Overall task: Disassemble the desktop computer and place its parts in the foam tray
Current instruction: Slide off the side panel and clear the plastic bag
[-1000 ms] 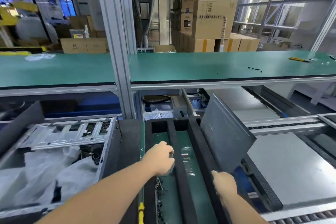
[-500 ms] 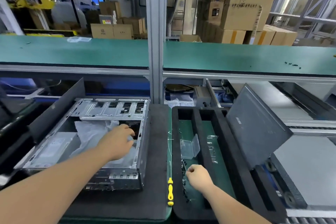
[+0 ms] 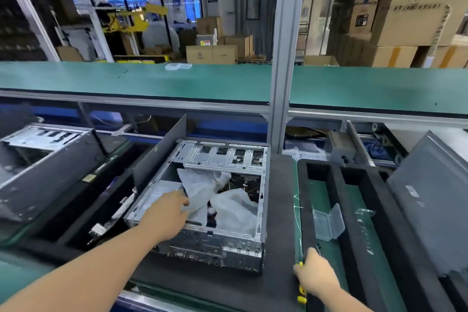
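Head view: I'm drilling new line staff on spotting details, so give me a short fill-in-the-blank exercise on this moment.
1. The left hand reaches into the open computer case toward crumpled white ____.
2. The right hand grips a screwdriver whose handle is ____.
3. A clear plastic box lies open in the black ____ tray.
4. The dark side panel leans on the tray's ____ side.

Missing words: plastic; yellow; foam; right

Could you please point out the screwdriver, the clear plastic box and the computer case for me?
Screwdriver (image 3: 301,297): head view, yellow handle end below the right hand.
Clear plastic box (image 3: 323,226): head view, its base.
Computer case (image 3: 224,251): head view, near metal wall.
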